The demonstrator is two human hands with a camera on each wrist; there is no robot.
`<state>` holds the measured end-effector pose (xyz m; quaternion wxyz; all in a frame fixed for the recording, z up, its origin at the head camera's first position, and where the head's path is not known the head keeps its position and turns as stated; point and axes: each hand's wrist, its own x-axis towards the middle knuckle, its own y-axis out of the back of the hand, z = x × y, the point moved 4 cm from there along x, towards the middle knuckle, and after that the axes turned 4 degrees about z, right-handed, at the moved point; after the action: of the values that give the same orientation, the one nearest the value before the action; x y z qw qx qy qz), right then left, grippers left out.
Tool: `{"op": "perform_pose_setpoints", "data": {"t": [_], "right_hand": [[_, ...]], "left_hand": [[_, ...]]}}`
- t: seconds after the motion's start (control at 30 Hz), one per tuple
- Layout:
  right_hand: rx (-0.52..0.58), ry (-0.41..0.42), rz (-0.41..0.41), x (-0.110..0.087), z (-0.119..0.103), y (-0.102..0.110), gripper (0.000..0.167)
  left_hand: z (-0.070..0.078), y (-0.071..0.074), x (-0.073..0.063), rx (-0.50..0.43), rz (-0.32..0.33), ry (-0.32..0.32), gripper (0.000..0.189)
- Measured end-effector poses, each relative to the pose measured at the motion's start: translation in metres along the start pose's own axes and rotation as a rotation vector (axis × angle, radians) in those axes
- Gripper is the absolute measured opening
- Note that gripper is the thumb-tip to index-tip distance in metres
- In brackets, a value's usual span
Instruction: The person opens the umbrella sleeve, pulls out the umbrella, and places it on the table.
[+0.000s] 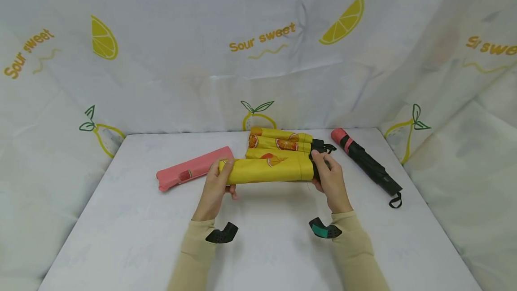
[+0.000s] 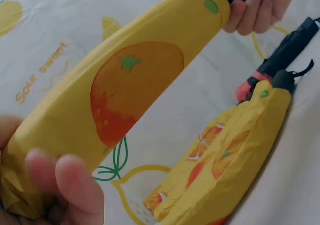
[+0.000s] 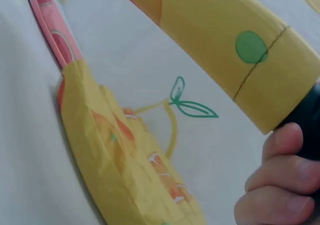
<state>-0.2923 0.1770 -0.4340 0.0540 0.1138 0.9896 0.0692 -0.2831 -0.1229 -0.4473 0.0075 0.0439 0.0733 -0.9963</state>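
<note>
A yellow folded umbrella (image 1: 266,169) with a printed orange fruit is held level above the table. My left hand (image 1: 212,192) grips its left end, thumb on the near face; that end looks crumpled in the left wrist view. At the other end my right hand (image 1: 333,185) holds the black handle (image 3: 307,120), its fingers curled round it. Just behind lie several more yellow folded umbrellas (image 1: 278,143) side by side, printed with orange slices. They have black ends and a strap on the right; the held umbrella hides part of the nearest one.
A pink folded umbrella or sleeve (image 1: 186,173) with a watermelon print lies to the left. On the right a black folded umbrella (image 1: 371,165) with a pink end and wrist strap lies at a slant. A printed white cloth (image 1: 169,93) hangs behind the white table (image 1: 121,237).
</note>
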Motion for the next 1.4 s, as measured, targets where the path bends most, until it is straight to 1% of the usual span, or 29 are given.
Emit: {"op": "perform_pose_setpoints", "data": {"t": [0.07, 0.2, 0.33, 0.4, 0.47, 0.6, 0.67, 0.73, 0.8, 0.87, 0.93, 1.0, 1.07, 1.13, 1.27, 1.4], "right_hand": [[0.04, 0.008, 0.008, 0.0, 0.003, -0.004, 0.045], [0.101, 0.017, -0.012, 0.0, 0.006, -0.01, 0.041], [0.062, 0.022, -0.007, -0.001, 0.007, -0.012, 0.047], [0.014, 0.062, 0.03, -0.003, 0.006, -0.012, 0.048], [-0.026, 0.134, 0.091, -0.005, 0.003, -0.01, 0.046], [-0.099, 0.319, 0.236, -0.01, -0.004, -0.008, 0.04], [-0.113, 0.391, 0.284, -0.012, -0.007, -0.007, 0.037], [-0.108, 0.448, 0.314, -0.014, -0.008, -0.007, 0.034], [-0.076, 0.519, 0.326, -0.016, -0.01, -0.006, 0.031], [-0.033, 0.61, 0.317, -0.018, -0.012, -0.006, 0.025], [-0.003, 0.699, 0.286, -0.02, -0.015, -0.006, 0.017], [0.018, 0.754, 0.246, -0.021, -0.017, -0.008, 0.011], [0.028, 0.747, 0.218, -0.02, -0.017, -0.009, 0.008], [0.043, 0.695, 0.212, -0.019, -0.016, -0.009, 0.012], [0.073, 0.554, 0.242, -0.016, -0.013, -0.008, 0.025], [0.061, 0.464, 0.274, -0.014, -0.01, -0.006, 0.034]], "left_hand": [[0.001, 0.001, -0.001, 0.008, 0.041, -0.009, 0.037], [0.0, 0.004, -0.003, 0.017, 0.11, -0.009, 0.038], [-0.001, 0.007, -0.002, 0.01, 0.142, -0.011, 0.038], [-0.001, 0.008, -0.002, -0.001, 0.146, -0.008, 0.037], [-0.001, 0.008, -0.001, -0.01, 0.141, 0.001, 0.036], [-0.001, 0.005, -0.002, -0.02, 0.123, 0.022, 0.037], [-0.001, 0.004, -0.002, -0.023, 0.113, 0.031, 0.039], [0.0, 0.004, -0.003, -0.023, 0.105, 0.038, 0.041], [0.0, 0.003, -0.004, -0.023, 0.094, 0.045, 0.043], [0.001, 0.004, -0.005, -0.039, 0.082, 0.055, 0.043], [0.002, 0.005, -0.006, -0.058, 0.077, 0.062, 0.043], [0.002, 0.006, -0.006, -0.079, 0.077, 0.069, 0.043], [0.002, 0.008, -0.006, -0.095, 0.08, 0.072, 0.043], [0.003, 0.007, -0.006, -0.096, 0.071, 0.066, 0.043], [0.005, 0.004, -0.005, -0.075, 0.033, 0.045, 0.044], [0.006, 0.0, -0.004, -0.064, 0.015, 0.008, 0.042]]}}
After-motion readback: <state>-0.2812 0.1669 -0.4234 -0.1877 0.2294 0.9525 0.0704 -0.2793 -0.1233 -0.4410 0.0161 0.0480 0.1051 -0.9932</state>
